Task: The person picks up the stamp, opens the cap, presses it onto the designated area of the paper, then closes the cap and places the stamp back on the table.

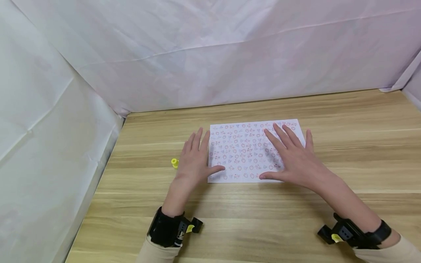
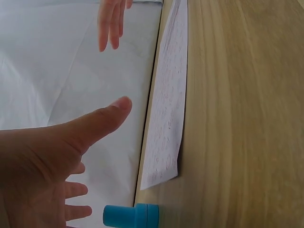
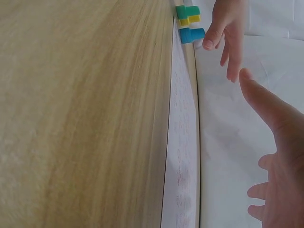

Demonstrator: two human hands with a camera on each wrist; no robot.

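While the wooden counter (image 1: 345, 153) fills the lower half of the head view, the printed sheet (image 1: 243, 146) lies flat at its centre, its long axis running left to right across the frame and its short edges facing the 2 hands. The right hand (image 1: 292, 157) lies right of centre, over the sheet's right half, with its fingers straight and spread and pointing toward the upper left; it holds nothing, and whether the palm presses the paper or hovers just above it I cannot tell. The left hand (image 1: 194, 157) sits at the sheet's left short edge, fingers straight and together on the counter side, with only the thumb reaching onto the lower left corner of the paper; it also holds nothing. So the right hand is the nearer to the sheet's middle, the left only at its margin. A small yellow piece (image 1: 175, 163) stands just left of the left hand, apart from the sheet.
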